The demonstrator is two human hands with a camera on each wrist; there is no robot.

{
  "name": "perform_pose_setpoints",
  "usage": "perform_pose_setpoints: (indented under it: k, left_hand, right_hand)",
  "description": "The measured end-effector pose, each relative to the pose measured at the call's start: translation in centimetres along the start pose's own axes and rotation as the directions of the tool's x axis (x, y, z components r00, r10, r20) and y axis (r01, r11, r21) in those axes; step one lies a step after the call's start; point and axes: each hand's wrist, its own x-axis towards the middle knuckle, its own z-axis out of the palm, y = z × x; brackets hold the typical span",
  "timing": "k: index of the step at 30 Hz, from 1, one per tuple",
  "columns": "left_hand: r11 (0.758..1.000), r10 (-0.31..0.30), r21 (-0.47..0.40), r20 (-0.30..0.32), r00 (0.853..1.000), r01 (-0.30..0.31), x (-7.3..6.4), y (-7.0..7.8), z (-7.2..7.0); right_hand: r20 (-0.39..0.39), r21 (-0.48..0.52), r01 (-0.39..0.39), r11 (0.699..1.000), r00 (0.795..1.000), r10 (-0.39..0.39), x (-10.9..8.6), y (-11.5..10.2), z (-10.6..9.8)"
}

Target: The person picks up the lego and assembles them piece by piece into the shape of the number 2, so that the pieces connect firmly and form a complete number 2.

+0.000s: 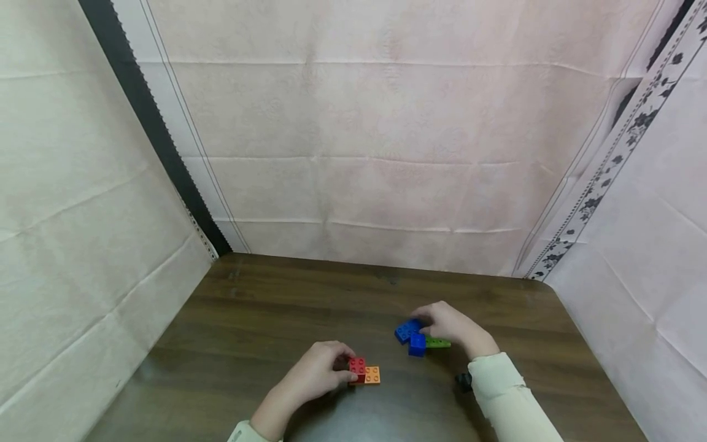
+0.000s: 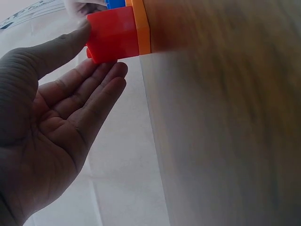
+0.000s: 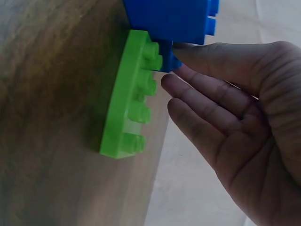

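Observation:
My left hand (image 1: 320, 371) pinches a red toy building brick (image 1: 357, 367) between thumb and fingers. That brick sits on a thin orange brick (image 1: 372, 375), whose studs show on the right side. Farther off and to the right, my right hand (image 1: 450, 322) holds a blue brick (image 1: 407, 330), thumb on the near side and a finger on the far side. Another blue brick (image 1: 417, 345) stands in front of it, beside a flat light-green brick (image 3: 124, 101) with studs. How these three join is partly hidden. In the right wrist view, the lower fingers extend without touching the green brick.
The dark wooden table (image 1: 248, 325) is bordered by pale cloth at the back (image 1: 359, 184) and on both sides. A small black object (image 1: 464, 382) lies by the right sleeve (image 1: 502, 387).

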Motion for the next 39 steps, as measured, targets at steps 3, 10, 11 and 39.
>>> perform_pose_setpoints:
  k: [3, 10, 11, 39]
  left_hand:
    - [1.000, 0.006, -0.001, -0.005, 1.000, -0.006, 0.0, -0.1, 0.0]
    - [1.000, -0.019, -0.012, 0.011, 1.000, 0.019, -0.1, -0.1, 0.0]
    - [1.000, -0.023, -0.015, 0.014, 1.000, 0.023, -0.1, -0.1, 0.0]
    - [1.000, -0.009, -0.022, 0.011, 1.000, 0.009, -0.1, -0.3, 0.1]
  right_hand:
    - [-0.010, 0.002, -0.001, 1.000, 1.000, 0.001, 0.2, 0.1, 0.3]
    - [-0.020, -0.018, 0.003, 1.000, 1.000, -0.003, 0.2, 0.4, 1.0]
    - [-0.022, -0.027, 0.007, 1.000, 1.000, -0.007, 0.1, 0.4, 1.1]
    - [-0.103, 0.069, -0.001, 0.998, 0.995, 0.008, -0.4, 0.1, 0.3]
